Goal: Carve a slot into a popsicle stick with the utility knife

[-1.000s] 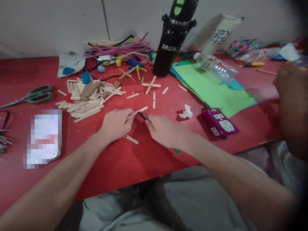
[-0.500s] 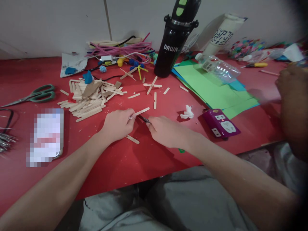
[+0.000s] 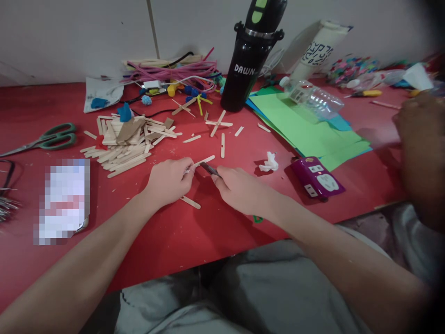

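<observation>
Pinched in my left hand (image 3: 172, 180) is a wooden craft stick (image 3: 207, 159), its free end pointing up to the right. My right hand (image 3: 239, 188) is closed around a knife with a dark blade (image 3: 209, 169); the handle is hidden in my fist. The blade's tip meets or overlaps the stick close to my left fingers. Another craft stick (image 3: 191, 202) lies partly beneath my left hand. Just beyond both hands are a notched stick (image 3: 223, 145) and two sticks set as a cross (image 3: 219, 123).
A pile of craft sticks (image 3: 123, 155), green-handled scissors (image 3: 59, 136) and a phone (image 3: 64, 202) lie left. Behind stands a black bottle (image 3: 243, 69). Rightward are green paper (image 3: 306, 125), crumpled tissue (image 3: 268, 161), a purple power adapter (image 3: 318, 178) and another person's arm (image 3: 420, 153).
The knife blade has turned and shifted up along the stick, showing more of its dark side. My left hand keeps its hold on the stick. The view has shifted slightly.
</observation>
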A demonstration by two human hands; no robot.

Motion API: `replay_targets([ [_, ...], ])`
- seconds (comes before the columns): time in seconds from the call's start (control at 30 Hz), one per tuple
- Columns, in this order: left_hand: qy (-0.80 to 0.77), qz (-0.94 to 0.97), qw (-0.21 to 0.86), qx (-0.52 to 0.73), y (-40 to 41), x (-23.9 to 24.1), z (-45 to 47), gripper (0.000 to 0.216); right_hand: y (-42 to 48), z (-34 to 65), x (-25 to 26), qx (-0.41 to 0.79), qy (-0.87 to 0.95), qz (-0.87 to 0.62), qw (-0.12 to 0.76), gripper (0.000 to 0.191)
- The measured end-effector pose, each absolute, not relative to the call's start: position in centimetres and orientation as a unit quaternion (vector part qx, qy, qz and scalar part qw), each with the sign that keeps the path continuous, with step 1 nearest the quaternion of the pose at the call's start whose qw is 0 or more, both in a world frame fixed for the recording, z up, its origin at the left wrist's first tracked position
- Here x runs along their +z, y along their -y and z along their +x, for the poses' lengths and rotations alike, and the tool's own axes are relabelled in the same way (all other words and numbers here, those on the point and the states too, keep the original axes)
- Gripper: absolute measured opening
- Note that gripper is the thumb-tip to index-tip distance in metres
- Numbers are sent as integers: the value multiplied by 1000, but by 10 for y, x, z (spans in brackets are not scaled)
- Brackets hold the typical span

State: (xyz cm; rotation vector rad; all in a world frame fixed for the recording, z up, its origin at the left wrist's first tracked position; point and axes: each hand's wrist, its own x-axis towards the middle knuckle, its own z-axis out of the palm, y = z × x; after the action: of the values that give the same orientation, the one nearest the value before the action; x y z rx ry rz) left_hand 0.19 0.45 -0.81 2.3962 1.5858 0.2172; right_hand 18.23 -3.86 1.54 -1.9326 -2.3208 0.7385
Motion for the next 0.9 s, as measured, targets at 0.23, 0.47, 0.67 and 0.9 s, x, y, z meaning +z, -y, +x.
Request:
replay_targets([
  [0.23,-544,826,126,73,-5,-8,2,32,37,180,17,223,752,-620,5,26],
  [0.47,-547,825,128,67,-5,-7,3,32,36,178,21,249,739,-625,-6,24],
  [0.67,-545,825,132,65,-5,-7,3,31,36,180,21,244,743,-623,-9,25],
  [0.9,-546,825,131,70,-5,-7,2,28,37,181,20,230,760,-607,-39,26],
])
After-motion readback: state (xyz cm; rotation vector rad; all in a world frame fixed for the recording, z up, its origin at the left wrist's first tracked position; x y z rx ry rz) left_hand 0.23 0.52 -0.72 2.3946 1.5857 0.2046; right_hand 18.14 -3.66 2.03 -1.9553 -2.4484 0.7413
